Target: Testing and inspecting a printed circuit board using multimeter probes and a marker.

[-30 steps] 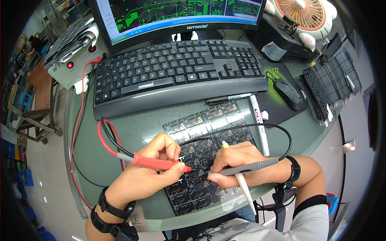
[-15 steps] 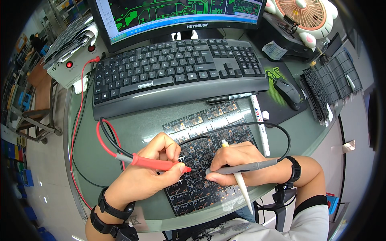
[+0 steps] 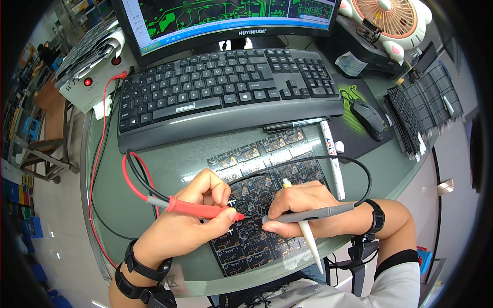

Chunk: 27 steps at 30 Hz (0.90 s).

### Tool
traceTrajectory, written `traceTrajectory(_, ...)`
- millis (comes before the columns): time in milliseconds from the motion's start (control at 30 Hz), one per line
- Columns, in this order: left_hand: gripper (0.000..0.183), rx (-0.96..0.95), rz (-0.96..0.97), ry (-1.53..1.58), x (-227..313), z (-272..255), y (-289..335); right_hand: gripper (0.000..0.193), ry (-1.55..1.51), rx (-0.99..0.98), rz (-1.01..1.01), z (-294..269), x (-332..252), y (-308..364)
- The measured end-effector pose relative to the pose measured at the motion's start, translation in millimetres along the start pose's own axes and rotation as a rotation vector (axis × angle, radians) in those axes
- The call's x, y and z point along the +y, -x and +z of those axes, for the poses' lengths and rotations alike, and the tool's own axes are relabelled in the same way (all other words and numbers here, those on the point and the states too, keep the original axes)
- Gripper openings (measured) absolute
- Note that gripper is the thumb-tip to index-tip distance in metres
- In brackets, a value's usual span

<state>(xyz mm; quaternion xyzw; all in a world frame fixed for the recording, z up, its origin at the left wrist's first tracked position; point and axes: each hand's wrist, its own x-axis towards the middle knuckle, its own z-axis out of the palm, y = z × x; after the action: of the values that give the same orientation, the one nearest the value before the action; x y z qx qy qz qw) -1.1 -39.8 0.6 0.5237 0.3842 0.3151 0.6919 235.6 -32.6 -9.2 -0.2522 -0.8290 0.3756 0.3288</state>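
My left hand [image 3: 192, 218] is closed on a red test probe [image 3: 197, 209], whose tip points right at the circuit board panel [image 3: 241, 252]. In my right hand [image 3: 303, 205], closed too, lies a grey test probe [image 3: 328, 212] with its tip pointing left, close to the red one. A white tapered pen-like stick [image 3: 310, 246] is also held there, its pointed end hanging toward the table edge. The black panel carries rows of repeated small boards and lies flat under both hands. Whether the fine probe tips touch it is too small to tell.
Behind the panel stand a black keyboard [image 3: 205, 92] and a monitor [image 3: 231, 20] showing a green circuit layout. A white marker [image 3: 333, 159] and a mouse [image 3: 366, 119] lie at right, near stacked dark board panels [image 3: 416, 110]. Red and black leads run left to a box [image 3: 92, 84].
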Motion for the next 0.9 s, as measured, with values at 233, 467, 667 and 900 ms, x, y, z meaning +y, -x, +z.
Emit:
traceTrajectory(233, 0.026, -0.003, 0.0, 0.01, 0.4, -0.1, -1.3, 0.022, 0.047, -0.067, 0.019, -2.9, 0.0, 0.5)
traceTrajectory(467, 0.027, -0.023, 0.025, -0.071, -2.3, -5.9, -1.0, 0.021, -0.091, -0.043, 0.193, -5.1, -8.6, -4.2)
traceTrajectory(667, 0.025, -0.057, 0.065, -0.063, 3.6, 3.1, -1.8, 0.024, -0.069, 0.042, 0.338, -12.5, -13.7, -28.0)
traceTrajectory(900, 0.027, -0.037, -0.034, -0.05, 6.0, 4.1, 3.1, 0.035, -0.078, -0.116, 0.328, -14.2, -33.9, -56.9)
